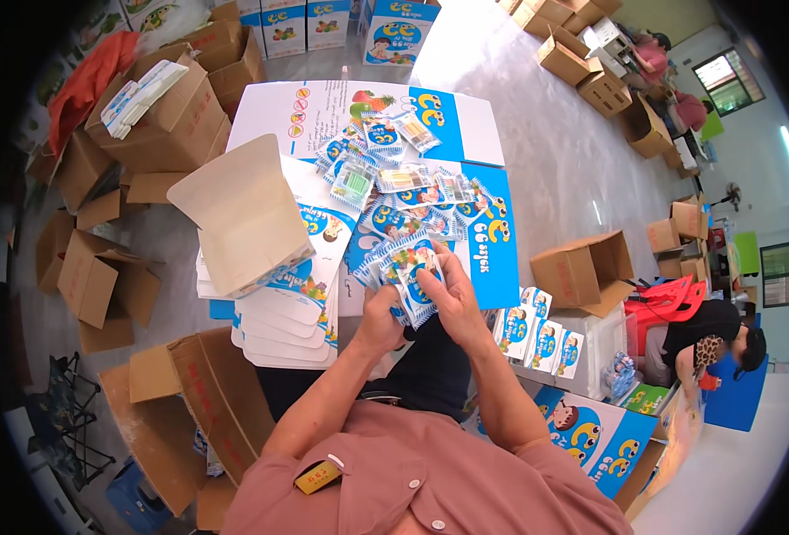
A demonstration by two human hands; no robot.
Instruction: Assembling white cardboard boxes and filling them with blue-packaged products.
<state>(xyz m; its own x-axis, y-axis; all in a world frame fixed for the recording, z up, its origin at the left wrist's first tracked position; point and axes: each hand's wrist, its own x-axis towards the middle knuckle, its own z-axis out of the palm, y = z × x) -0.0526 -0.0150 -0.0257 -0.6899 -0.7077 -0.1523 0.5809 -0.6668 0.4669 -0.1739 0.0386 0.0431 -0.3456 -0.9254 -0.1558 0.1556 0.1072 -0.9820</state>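
Note:
Between my hands is a small fanned bunch of blue-and-white plastic packets (410,269), held over the table's near edge. My left hand (380,321) grips the bunch from its lower left, fingers partly hidden underneath. On the other side my right hand (456,301) holds it, with the thumb lying across the top packet. Just beyond the hands, more loose packets (402,180) lie in a heap; some show green or yellowish sticks through clear film. Left of the heap stands a small carton (243,214) with its plain flap raised, beside a stack of flat white printed cartons (279,332).
Printed cardboard (493,241) covers the tabletop. Open brown boxes stand at left (158,116), lower left (194,401) and right (582,272). Small filled cartons (542,343) sit at my right. Another person (711,334) bends over work at far right, near a red chair (662,303).

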